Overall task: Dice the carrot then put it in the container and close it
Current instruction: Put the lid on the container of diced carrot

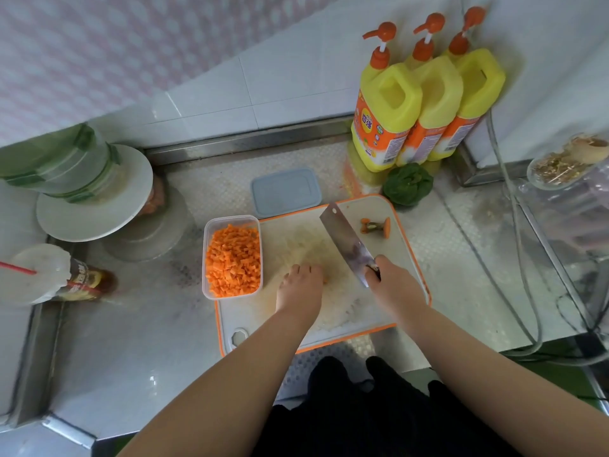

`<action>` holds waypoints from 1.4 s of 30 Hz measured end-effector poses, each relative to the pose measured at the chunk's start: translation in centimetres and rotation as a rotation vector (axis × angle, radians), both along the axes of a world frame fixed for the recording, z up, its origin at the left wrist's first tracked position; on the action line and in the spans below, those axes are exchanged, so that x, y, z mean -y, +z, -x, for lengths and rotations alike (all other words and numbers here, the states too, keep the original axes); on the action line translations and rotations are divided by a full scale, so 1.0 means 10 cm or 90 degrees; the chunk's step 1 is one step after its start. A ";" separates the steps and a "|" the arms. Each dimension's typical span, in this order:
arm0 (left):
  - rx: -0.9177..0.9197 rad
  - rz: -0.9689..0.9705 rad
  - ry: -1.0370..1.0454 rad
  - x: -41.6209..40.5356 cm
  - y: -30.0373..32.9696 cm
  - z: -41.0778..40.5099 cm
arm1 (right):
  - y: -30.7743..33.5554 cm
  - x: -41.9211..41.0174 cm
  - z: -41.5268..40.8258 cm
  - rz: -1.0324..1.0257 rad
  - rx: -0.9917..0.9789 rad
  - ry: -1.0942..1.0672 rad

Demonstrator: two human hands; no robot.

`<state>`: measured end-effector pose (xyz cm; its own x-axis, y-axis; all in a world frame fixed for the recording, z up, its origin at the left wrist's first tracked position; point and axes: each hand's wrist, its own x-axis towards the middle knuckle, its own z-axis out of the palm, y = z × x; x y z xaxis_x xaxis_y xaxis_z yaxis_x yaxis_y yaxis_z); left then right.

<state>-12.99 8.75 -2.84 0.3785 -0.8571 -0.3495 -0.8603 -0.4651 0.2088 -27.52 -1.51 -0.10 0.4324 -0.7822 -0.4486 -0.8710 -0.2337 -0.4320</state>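
— Hands? Right hand [393, 285] grips the cleaver [347, 242]; left hand [301, 285] lies fingers-down on the cutting board [405, 258].
— Carrot? Diced carrot [233, 260] fills the container [232, 219] just left of it (lid [286, 192] off, behind).

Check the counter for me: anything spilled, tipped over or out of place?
One thing: a brown bottle lies on its side at the counter's left edge, beside a cup. No liquid shows around it. The diced carrot sits inside the container, and the lid lies flat behind it.
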 end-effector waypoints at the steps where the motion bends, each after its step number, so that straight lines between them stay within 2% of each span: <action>1: -0.002 0.007 -0.005 -0.01 0.02 -0.01 | -0.02 0.03 0.00 -0.014 0.000 -0.006; 4: 0.008 0.155 0.026 -0.05 0.16 -0.12 | -0.09 0.12 -0.01 -0.012 -0.021 -0.001; 7: 0.069 0.312 0.122 -0.15 0.26 -0.38 | -0.13 0.21 -0.05 0.011 -0.083 0.003; 9: 0.061 0.295 0.198 -0.25 0.32 -0.58 | -0.10 0.23 -0.11 0.063 -0.159 0.038; 12: 0.058 0.189 0.285 -0.39 0.37 -0.85 | 0.00 0.22 -0.34 0.232 -0.277 0.142; 14: 0.081 0.202 0.261 -0.47 0.37 -0.96 | 0.08 0.25 -0.65 0.276 -0.244 0.196; 17: 0.133 0.237 0.265 -0.55 0.36 -1.02 | 0.15 0.40 -1.23 0.160 -0.047 0.171; 19: 0.072 0.216 0.334 -0.58 0.38 -1.05 | 0.15 0.56 -1.59 0.075 0.038 0.082; 22: -0.102 0.151 0.418 -0.65 0.40 -1.13 | 0.10 0.76 -1.94 0.070 -0.011 0.039; 24: -0.173 0.126 0.454 -0.67 0.40 -1.16 | 0.03 0.83 -2.04 0.061 -0.061 0.005; 28: -0.196 0.142 0.492 -0.68 0.38 -1.17 | -0.20 0.83 -2.08 0.137 -0.107 0.029; 34: -0.198 0.185 0.522 -0.68 0.38 -1.20 | -0.30 0.83 -2.08 0.026 -0.002 -0.068; 37: -0.212 0.178 0.537 -0.65 0.40 -1.18 | -0.27 0.80 -2.13 0.008 -0.003 -0.121; 39: -0.216 0.176 0.532 -0.64 0.42 -1.18 | -0.25 0.78 -2.16 0.018 -0.032 -0.075; 42: -0.229 0.181 0.524 -0.64 0.43 -1.18 | -0.26 0.82 -2.20 0.049 -0.052 0.125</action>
<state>-1.21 15.17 1.48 0.8133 -0.4394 -0.3814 -0.1459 -0.7886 0.5973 -5.48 -9.72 -2.70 0.5442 -0.7195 -0.4315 -0.8371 -0.4317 -0.3360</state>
